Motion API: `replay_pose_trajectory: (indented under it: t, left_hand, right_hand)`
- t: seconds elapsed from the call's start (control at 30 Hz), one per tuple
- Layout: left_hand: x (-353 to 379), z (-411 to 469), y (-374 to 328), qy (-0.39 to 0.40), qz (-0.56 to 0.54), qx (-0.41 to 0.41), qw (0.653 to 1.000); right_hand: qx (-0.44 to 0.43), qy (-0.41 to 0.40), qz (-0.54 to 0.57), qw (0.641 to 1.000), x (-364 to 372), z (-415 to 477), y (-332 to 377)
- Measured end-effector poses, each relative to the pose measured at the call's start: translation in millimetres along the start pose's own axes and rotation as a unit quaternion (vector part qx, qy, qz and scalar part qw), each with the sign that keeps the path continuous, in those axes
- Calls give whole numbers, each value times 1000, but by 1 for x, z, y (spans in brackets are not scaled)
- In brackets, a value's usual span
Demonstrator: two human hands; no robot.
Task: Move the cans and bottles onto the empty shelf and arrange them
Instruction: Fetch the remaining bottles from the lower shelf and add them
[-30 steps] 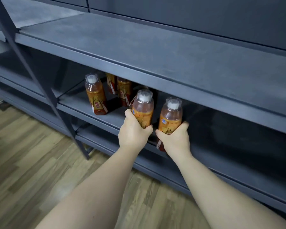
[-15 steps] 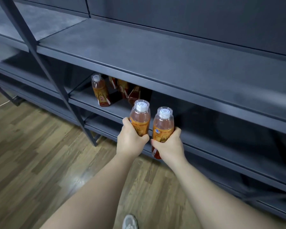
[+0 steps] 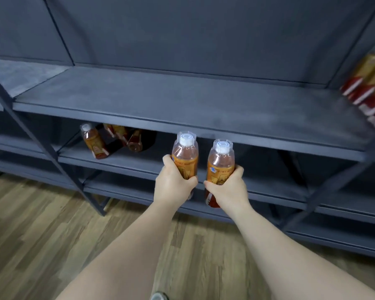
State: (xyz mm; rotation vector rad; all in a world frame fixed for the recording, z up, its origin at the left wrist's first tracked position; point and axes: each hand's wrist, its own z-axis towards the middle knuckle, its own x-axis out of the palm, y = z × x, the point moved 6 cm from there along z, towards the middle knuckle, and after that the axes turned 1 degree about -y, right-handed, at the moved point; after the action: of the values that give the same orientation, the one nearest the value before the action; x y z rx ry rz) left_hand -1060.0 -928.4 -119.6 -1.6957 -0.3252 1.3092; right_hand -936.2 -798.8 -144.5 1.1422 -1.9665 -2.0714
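Left, on dark grey lower shelf (image 3: pixel 128 162): standing orange-labelled plastic bottle (image 3: pixel 93 142), more behind it, count unclear. Left hand (image 3: pixel 173 185) wraps fingers round white-capped orange drink bottle (image 3: pixel 185 152), upright, in air before shelving. Right hand (image 3: pixel 227 188) wraps 2nd matching bottle (image 3: pixel 220 164), just beside. Wide grey upper shelf (image 3: pixel 160 100) above. Far right: blurred red-gold bottles (image 3: pixel 370 87).

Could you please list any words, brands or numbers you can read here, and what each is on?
Nothing reads clearly enough to quote.
Bottle in the left hand: small white print on the orange label, too small; large gold characters partly covered.
Bottle in the right hand: blue emblem and white print, too small.
Bottles on the lower shelf: labels blurred.
Bottles at the right edge: labels blurred.
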Motion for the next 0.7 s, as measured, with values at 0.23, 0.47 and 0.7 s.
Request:
replay_pose_trajectory:
  t: [0.23,0.47,0.7]
  left_hand:
    - [62,-24,-97,83,14,98,992]
    - [127,-47,-171,170,10,177,969]
    - [171,-80,-224,240,6,250,938]
  right_hand:
    - [33,-99,16,994,-109,-10,-19]
    - [88,-233,26,968,-206,-34,-51]
    - [141,-354,30,924,-282,-78,-70]
